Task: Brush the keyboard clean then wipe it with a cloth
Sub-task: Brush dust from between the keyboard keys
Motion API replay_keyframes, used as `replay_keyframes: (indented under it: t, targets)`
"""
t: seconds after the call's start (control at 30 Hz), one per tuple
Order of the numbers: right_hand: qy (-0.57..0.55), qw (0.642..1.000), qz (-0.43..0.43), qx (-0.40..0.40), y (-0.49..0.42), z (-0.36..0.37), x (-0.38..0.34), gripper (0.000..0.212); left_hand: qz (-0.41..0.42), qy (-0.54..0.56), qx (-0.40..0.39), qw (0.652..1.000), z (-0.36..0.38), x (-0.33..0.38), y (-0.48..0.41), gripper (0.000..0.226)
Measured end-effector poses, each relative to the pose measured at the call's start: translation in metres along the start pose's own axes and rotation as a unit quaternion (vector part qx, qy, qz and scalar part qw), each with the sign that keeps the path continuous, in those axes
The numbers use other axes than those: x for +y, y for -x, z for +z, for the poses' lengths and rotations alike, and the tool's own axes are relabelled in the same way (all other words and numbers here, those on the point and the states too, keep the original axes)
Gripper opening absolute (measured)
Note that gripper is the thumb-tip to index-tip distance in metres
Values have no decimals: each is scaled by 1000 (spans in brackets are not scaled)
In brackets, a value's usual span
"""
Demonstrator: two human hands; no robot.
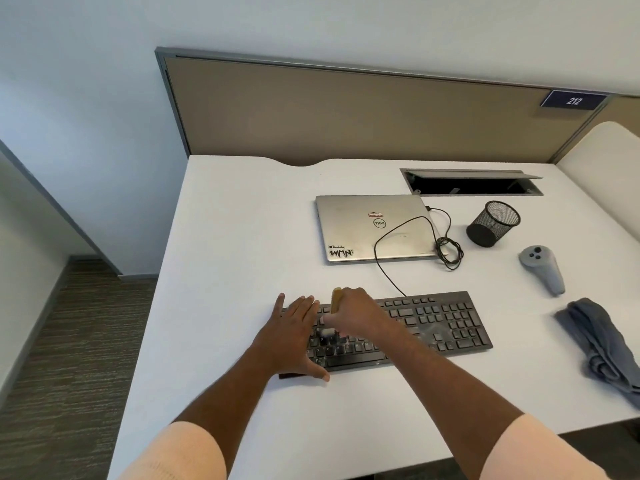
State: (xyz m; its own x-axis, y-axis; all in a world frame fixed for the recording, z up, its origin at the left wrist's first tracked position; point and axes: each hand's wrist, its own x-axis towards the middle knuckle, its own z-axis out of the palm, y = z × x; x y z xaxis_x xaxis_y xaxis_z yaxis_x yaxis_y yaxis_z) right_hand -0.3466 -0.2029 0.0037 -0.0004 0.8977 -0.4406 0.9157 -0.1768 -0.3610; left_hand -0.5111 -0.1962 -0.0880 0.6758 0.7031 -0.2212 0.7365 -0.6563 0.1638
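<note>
1. Across the whole lower view, a smooth white desk (242, 237) with a scalloped back edge is lying under everything, backed by a flat tan partition panel (346, 109) in a grey metal frame.
2. Toward the back, a closed silver laptop (353, 230) with stickers on its lid is sitting flat, a thin black cable (384, 268) looping over it and running down to the keyboard.
3. Near the front edge, the black rectangular keyboard (440, 323) is lying slightly angled, its low matte keys showing in rows.
4. At the right edge, a soft grey cloth (599, 341) is lying crumpled, well apart from the keyboard.
5. Behind the cloth, a round black wire-mesh cup (491, 223) is standing tilted, and a grey plastic controller (543, 268) is lying near it.
6. The left hand (294, 334) is pressing flat and spread on the keyboard's left end, holding nothing.
7. The right hand (356, 317) is curling closed around a brush with a pale wooden handle (336, 299), its bristles blurring over the left keys.
</note>
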Motion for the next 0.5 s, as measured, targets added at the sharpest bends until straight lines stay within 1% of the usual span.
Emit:
replay_keyframes:
  t: [0.13,0.2,0.27,0.33,0.43,0.5]
  targets:
    - [91,994,46,51,0,-4,22,24,-2,-1,-6,1000,-1,7,-5,147]
    - [115,989,66,63,2,-10,32,24,-9,-2,-15,1000,-2,11,-7,146]
    - [116,989,62,68,1,-14,39,25,-12,-2,-21,1000,-3,15,-10,143]
    - [63,994,55,62,-1,-16,40,23,-9,-8,-24,1000,-5,20,-13,142]
    - [-78,996,30,40,2,-15,39,21,2,-8,-20,1000,-5,28,-20,140]
    - [-88,995,17,37,6,-13,44,19,4,-8,-20,1000,-5,34,-25,140]
